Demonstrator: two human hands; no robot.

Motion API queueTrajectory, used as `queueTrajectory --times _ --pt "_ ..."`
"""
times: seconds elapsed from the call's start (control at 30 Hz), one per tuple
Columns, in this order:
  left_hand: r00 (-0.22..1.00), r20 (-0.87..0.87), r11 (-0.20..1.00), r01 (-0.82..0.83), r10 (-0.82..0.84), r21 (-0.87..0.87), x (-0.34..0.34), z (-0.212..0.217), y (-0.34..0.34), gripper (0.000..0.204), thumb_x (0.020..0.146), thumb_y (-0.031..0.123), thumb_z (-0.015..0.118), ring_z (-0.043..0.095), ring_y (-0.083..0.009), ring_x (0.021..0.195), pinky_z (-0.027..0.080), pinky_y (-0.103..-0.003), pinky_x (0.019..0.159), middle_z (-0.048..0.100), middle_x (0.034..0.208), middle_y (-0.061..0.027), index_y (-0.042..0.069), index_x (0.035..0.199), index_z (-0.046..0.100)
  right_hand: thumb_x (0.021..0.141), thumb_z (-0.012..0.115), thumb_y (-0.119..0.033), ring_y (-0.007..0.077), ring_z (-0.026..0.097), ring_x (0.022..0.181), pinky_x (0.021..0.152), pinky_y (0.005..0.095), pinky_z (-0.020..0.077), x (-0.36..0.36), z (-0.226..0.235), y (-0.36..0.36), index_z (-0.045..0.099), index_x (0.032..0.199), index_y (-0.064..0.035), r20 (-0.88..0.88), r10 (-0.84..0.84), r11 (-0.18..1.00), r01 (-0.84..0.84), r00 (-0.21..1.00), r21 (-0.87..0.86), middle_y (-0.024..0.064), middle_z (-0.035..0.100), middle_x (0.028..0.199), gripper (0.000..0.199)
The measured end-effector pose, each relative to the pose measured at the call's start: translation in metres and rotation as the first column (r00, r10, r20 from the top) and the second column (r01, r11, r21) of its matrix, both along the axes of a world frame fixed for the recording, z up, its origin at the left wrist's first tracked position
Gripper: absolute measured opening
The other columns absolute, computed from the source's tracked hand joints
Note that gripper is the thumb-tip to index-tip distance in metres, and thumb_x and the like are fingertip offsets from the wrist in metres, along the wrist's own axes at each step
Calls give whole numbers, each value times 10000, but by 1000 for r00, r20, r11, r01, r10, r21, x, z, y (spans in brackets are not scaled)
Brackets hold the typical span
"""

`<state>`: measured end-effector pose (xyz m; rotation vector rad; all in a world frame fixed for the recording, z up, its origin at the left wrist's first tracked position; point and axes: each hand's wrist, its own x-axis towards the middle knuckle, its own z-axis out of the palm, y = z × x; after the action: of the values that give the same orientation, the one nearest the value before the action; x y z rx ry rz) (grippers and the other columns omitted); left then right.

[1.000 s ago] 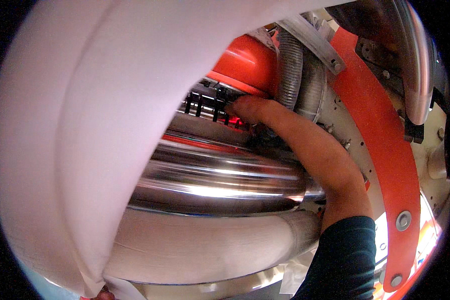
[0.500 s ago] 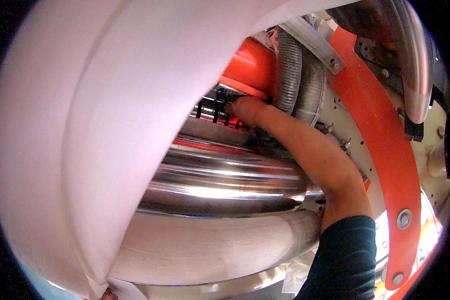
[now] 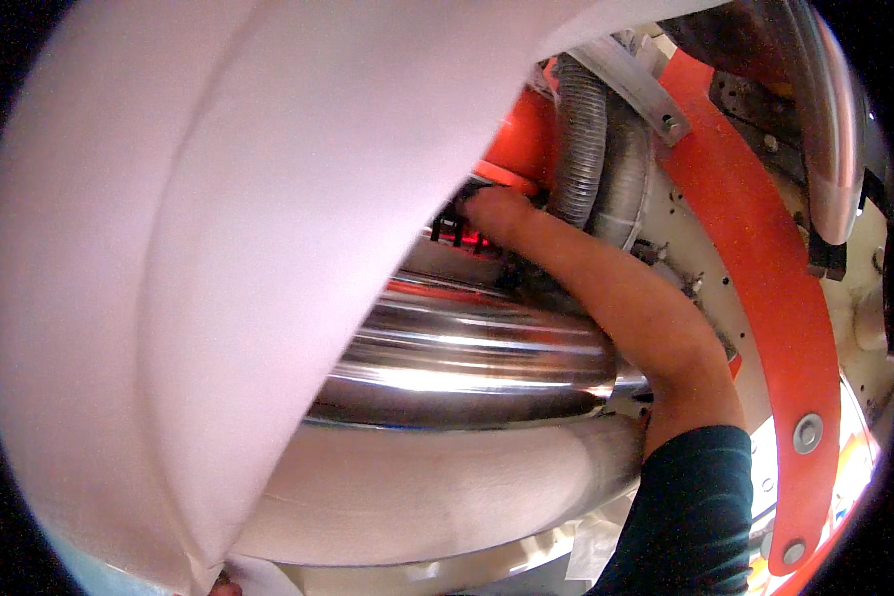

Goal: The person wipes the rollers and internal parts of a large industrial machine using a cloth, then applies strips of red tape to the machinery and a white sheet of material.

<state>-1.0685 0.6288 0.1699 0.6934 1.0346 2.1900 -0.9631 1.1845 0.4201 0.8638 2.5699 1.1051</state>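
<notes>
A broad sheet of white fabric (image 3: 189, 258) fills the left side and slants down to a gathered corner at the bottom. My left hand (image 3: 226, 588) barely shows there, its fingertips closed at that corner. My right arm reaches in from the lower right over a shiny metal roller (image 3: 487, 368). Beneath the red cylinder (image 3: 520, 139), my right hand (image 3: 499, 213) is curled at a row of black clips (image 3: 457, 234). Its fingertips are dark and partly hidden, so what they grip does not show.
A fabric-covered roll (image 3: 457, 487) lies below the metal roller. Grey ribbed hose (image 3: 580, 139) runs down beside the red cylinder. On the right are a curved red bar (image 3: 765, 258) with bolts, a metal bracket (image 3: 636, 84) and a polished tube (image 3: 832, 149).
The white fabric's edge has shifted right, covering more of the red cylinder, the clips and the roller. My right hand stays at the clips, a little further right in the view.
</notes>
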Motion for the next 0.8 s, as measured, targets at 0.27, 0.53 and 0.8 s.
queueTrajectory --times 0.27,0.53,0.8 --pt "987 150 998 -54 49 33 9 10 4 222 789 198 675 403 -107 525 312 -271 533 473 630 0 68 794 495 925 545 -149 375 717 991 830 514 590 -1 -9 27 750 1030 -50 -120 110 993 -105 987 45 208 728 1042 251" --pt "852 341 916 343 -397 208 -13 -1 -13 272 808 13 705 422 -78 651 324 -239 580 459 739 25 107 896 466 923 540 -160 369 715 1000 844 508 587 1 -10 20 751 1031 -57 -56 61 998 -60 997 18 199 730 1051 258" --pt "906 262 943 310 -332 125 -6 3 -12 332 809 137 727 419 -90 650 325 -255 564 475 767 -1 12 999 486 919 549 -158 380 727 946 794 518 598 2 -17 27 748 1035 -46 -82 48 997 -43 995 60 212 729 1039 255"
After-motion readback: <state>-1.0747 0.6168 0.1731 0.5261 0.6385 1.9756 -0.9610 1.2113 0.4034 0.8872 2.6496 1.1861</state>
